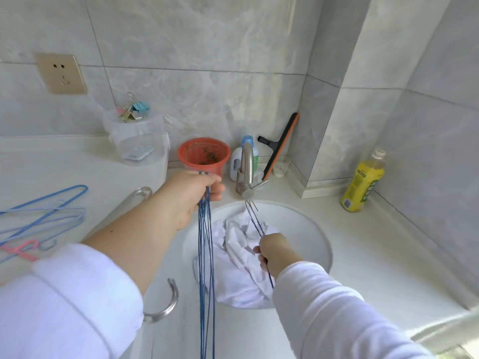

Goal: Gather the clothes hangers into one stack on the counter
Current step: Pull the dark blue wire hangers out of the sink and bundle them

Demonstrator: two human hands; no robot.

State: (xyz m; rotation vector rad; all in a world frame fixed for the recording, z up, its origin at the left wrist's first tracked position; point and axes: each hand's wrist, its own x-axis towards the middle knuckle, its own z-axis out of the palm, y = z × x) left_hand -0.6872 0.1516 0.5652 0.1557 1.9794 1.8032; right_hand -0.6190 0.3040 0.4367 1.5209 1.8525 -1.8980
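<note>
The white counter [363,255] fills the lower frame, with a round basin [305,229] at centre holding crumpled white cloth [238,260]. At the left edge lies a loose pile of light-blue and pink hangers [44,216], the likely place for the stack. The left hand [191,195], mid-frame, is clenched around a bundle of dark blue wire hangers [206,268] that hang straight down. The right hand [274,252], lower centre, grasps a single dark wire hanger [255,221] with its hook up by the tap [246,172].

To do this step well, I judge the single hanger should join the bundle with hooks aligned, clear of cloth and tap, before everything goes to the left pile.

The bundle's lower ends run off the bottom edge, its count is unclear, and the left pile is cut off.
</note>
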